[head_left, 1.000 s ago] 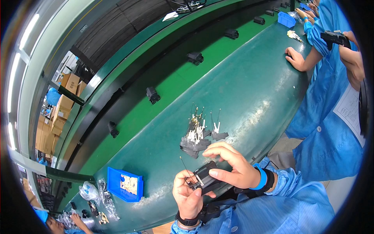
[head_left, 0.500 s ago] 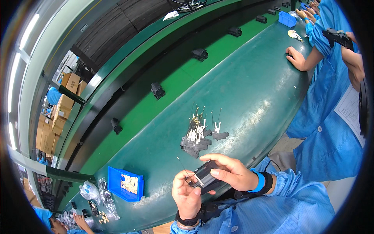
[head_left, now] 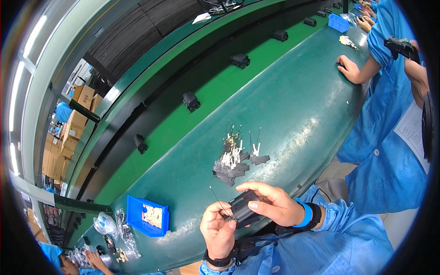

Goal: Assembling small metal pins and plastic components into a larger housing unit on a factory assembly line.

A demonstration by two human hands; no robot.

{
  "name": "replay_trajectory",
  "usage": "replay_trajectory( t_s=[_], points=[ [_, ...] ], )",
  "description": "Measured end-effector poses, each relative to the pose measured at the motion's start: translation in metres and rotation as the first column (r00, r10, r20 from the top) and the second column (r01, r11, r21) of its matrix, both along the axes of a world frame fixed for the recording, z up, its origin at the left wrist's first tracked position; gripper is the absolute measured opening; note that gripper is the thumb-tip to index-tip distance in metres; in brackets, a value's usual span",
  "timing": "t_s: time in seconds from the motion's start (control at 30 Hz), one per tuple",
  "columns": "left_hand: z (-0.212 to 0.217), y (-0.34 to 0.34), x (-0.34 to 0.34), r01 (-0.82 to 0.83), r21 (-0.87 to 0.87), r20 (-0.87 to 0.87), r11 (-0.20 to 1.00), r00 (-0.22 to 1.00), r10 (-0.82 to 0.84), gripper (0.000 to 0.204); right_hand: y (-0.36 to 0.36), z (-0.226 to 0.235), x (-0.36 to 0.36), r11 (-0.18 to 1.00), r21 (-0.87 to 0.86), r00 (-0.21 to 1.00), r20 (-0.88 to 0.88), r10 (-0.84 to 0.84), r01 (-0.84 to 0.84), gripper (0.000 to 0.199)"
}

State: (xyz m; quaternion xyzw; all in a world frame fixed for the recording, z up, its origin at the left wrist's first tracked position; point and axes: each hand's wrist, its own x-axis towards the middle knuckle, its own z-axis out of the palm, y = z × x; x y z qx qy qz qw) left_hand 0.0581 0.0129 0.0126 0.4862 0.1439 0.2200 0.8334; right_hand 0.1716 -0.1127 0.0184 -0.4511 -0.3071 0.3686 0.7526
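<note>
Head view: left hand [head_left: 217, 233] and right hand [head_left: 276, 206] share grip on one black housing [head_left: 241, 209].

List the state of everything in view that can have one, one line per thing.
Left hand: closed on the black housing
Right hand: gripping the housing, thumb on top
Black housing: held in both hands
Thin wire: upper end free
Near blue bin: open, partly filled
Black parts: heaped
Black units: spaced apart in a row
Clear bag: crumpled
Cardboard boxes: stacked
</note>
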Motion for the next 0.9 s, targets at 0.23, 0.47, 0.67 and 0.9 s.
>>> replay_trajectory(
  t_s=[0.23,0.47,0.67,0.9],
  points=[
    [0.001,0.0,0.0,0.028,-0.013,-0.012,1.0,1.0,-0.028,0.034,-0.001,-0.003,-0.001,0.999,-0.027,0.997,0.072,-0.039,0.041,0.036],
    [0.002,-0.003,0.002,-0.009,-0.009,-0.022,1.0,1.0,0.009,0.031,-0.002,-0.001,-0.001,0.999,-0.036,0.999,0.029,-0.022,0.023,0.036],
    [0.006,-0.004,0.004,0.005,-0.018,0.024,1.0,1.0,-0.005,0.048,-0.002,-0.003,-0.001,0.999,-0.023,0.999,0.018,-0.026,0.026,0.037],
    [0.007,-0.005,0.003,0.08,-0.046,0.042,0.996,0.996,-0.078,0.061,-0.001,-0.001,0.001,1.0,0.011,0.998,-0.057,-0.008,0.008,0.036]
  ],
)
